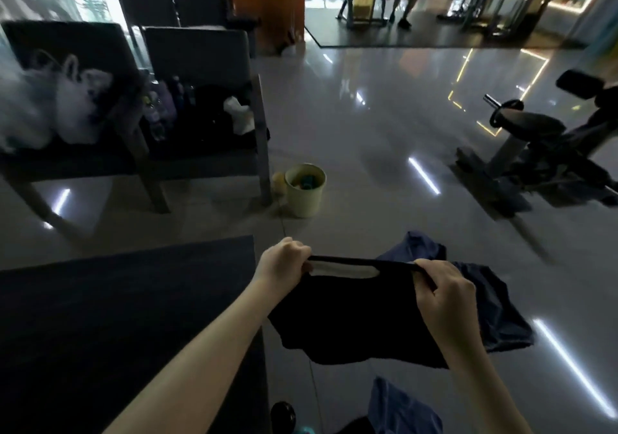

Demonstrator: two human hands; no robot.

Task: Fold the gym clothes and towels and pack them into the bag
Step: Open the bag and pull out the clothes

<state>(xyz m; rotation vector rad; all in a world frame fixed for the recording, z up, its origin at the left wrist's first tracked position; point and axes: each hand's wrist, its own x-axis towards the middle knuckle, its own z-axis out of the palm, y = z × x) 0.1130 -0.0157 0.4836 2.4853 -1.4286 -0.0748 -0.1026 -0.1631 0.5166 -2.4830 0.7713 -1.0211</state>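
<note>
I hold a black garment stretched out in the air above the floor. My left hand grips its top edge on the left and my right hand grips the same edge on the right. A pale strip shows just under that edge. A dark blue garment lies crumpled on the floor behind it. Another blue cloth lies near the bottom edge of the view. I cannot tell which object is the bag.
A dark mat covers the floor at left. Two dark chairs at the back left carry white plastic bags, bottles and dark items. A pale bucket stands beside them. Gym equipment stands at right.
</note>
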